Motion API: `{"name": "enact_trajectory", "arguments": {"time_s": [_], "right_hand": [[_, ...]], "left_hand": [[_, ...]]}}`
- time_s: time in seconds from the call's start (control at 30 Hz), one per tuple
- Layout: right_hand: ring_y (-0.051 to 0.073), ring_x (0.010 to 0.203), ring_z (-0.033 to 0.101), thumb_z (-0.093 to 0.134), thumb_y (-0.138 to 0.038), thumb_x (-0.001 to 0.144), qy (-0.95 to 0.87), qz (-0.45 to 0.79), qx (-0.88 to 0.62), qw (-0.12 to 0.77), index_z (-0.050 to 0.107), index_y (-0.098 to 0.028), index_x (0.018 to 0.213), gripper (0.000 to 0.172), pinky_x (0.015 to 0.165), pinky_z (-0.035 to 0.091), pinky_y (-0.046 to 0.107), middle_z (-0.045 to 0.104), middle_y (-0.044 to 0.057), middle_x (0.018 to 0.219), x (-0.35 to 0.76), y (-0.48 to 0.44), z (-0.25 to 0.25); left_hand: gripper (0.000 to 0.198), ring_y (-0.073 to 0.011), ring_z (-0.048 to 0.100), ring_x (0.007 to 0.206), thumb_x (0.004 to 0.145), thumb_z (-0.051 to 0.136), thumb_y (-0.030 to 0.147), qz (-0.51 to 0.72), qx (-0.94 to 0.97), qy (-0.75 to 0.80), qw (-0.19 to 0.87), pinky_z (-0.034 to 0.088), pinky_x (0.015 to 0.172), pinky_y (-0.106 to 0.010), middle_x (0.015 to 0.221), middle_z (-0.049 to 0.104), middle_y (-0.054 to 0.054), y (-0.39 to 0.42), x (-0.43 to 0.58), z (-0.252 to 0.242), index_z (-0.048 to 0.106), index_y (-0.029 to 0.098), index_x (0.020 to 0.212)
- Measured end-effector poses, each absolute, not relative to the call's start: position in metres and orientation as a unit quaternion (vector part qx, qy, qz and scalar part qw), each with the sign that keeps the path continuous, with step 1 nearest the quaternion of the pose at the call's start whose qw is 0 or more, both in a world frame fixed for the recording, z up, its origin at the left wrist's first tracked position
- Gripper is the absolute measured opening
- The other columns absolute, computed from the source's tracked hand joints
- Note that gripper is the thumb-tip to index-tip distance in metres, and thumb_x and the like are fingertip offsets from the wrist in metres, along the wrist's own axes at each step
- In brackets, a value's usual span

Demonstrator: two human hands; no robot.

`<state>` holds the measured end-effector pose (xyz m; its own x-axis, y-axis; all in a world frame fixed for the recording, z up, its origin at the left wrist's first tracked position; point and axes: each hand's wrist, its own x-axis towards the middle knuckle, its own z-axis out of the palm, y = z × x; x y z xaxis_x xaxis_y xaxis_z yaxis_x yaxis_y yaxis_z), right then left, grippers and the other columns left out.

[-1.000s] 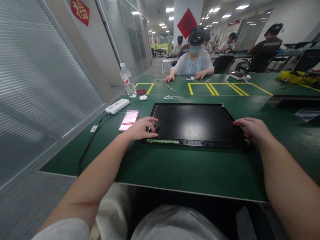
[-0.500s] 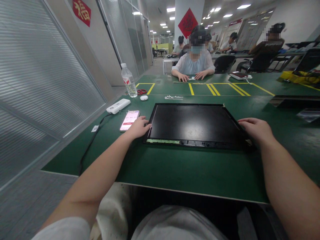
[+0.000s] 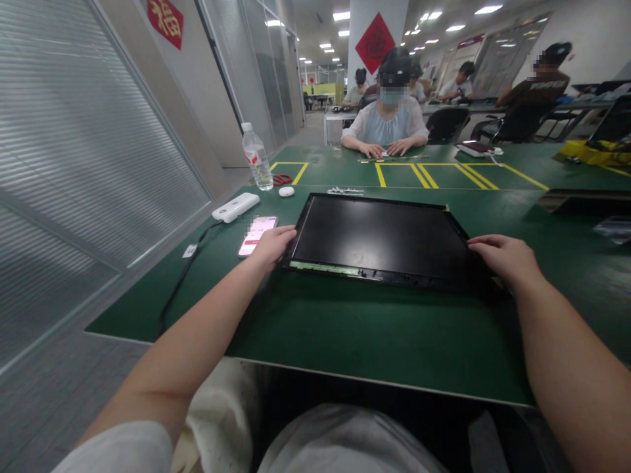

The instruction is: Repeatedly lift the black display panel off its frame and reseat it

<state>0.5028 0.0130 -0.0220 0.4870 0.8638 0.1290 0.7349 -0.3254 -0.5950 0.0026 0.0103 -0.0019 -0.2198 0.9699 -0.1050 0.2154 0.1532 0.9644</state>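
Observation:
A black flat screen panel [image 3: 379, 236] lies in front of me on the green table [image 3: 355, 328], its near edge lifted a little off the surface. My left hand [image 3: 271, 246] grips the panel's near left corner, fingers curled round the edge. My right hand [image 3: 505, 258] holds the near right corner the same way. A strip of green circuit board shows along the panel's front edge.
Left of the panel lie a phone [image 3: 257, 234] with a lit screen, a white power bank [image 3: 235, 207] with a black cable, a water bottle [image 3: 256, 157], red scissors and a small white case. A person sits across the table; others work behind.
My left hand slid from on top of the panel to its left edge. Both hands have raised the panel's near edge slightly off the table.

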Motion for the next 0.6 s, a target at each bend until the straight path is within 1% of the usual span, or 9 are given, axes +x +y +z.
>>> {"name": "enact_trajectory", "arguments": {"time_s": [0.07, 0.17, 0.3, 0.43, 0.6], "right_hand": [[0.023, 0.079, 0.064, 0.073, -0.04, 0.069, -0.495, 0.103, -0.809, 0.3, 0.083, -0.027, 0.086, 0.023, 0.075, 0.05, 0.036, 0.076, 0.007, 0.088, 0.503, 0.014, -0.022], [0.024, 0.08, 0.065, 0.073, -0.042, 0.067, -0.492, 0.097, -0.813, 0.295, 0.083, -0.028, 0.084, 0.024, 0.078, 0.051, 0.038, 0.076, 0.006, 0.087, 0.504, 0.015, -0.022], [0.026, 0.083, 0.066, 0.071, -0.043, 0.067, -0.494, 0.095, -0.814, 0.291, 0.083, -0.028, 0.083, 0.025, 0.081, 0.052, 0.04, 0.077, 0.006, 0.09, 0.505, 0.015, -0.023], [0.026, 0.084, 0.067, 0.071, -0.044, 0.067, -0.5, 0.095, -0.81, 0.29, 0.083, -0.028, 0.083, 0.025, 0.08, 0.052, 0.039, 0.077, 0.006, 0.09, 0.506, 0.015, -0.023], [0.025, 0.082, 0.066, 0.069, -0.044, 0.067, -0.5, 0.09, -0.809, 0.294, 0.083, -0.028, 0.085, 0.027, 0.081, 0.052, 0.039, 0.077, 0.006, 0.088, 0.506, 0.015, -0.025]], "left_hand": [[0.036, -0.0255, 0.08, 0.076, 0.087, 0.073, 0.021, 0.471, 0.429, 0.626, 0.45, 0.067, 0.074, -0.039, 0.084, 0.082, -0.008, 0.008, 0.007, 0.003, 0.078, 0.018, 0.123], [0.043, -0.0224, 0.078, 0.067, 0.084, 0.075, 0.01, 0.486, 0.388, 0.609, 0.492, 0.066, 0.064, -0.033, 0.079, 0.081, -0.007, 0.002, 0.012, 0.011, 0.077, 0.016, 0.126], [0.056, -0.0195, 0.076, 0.06, 0.08, 0.071, -0.003, 0.499, 0.353, 0.595, 0.522, 0.064, 0.056, -0.028, 0.073, 0.08, -0.005, -0.002, 0.017, 0.017, 0.073, 0.014, 0.133], [0.068, -0.0191, 0.074, 0.055, 0.078, 0.07, -0.007, 0.504, 0.33, 0.595, 0.532, 0.062, 0.053, -0.027, 0.07, 0.079, -0.004, -0.002, 0.019, 0.017, 0.066, 0.013, 0.143], [0.068, -0.02, 0.073, 0.054, 0.076, 0.071, -0.007, 0.507, 0.32, 0.594, 0.536, 0.062, 0.053, -0.028, 0.07, 0.079, -0.004, -0.001, 0.019, 0.016, 0.069, 0.014, 0.141]]}}
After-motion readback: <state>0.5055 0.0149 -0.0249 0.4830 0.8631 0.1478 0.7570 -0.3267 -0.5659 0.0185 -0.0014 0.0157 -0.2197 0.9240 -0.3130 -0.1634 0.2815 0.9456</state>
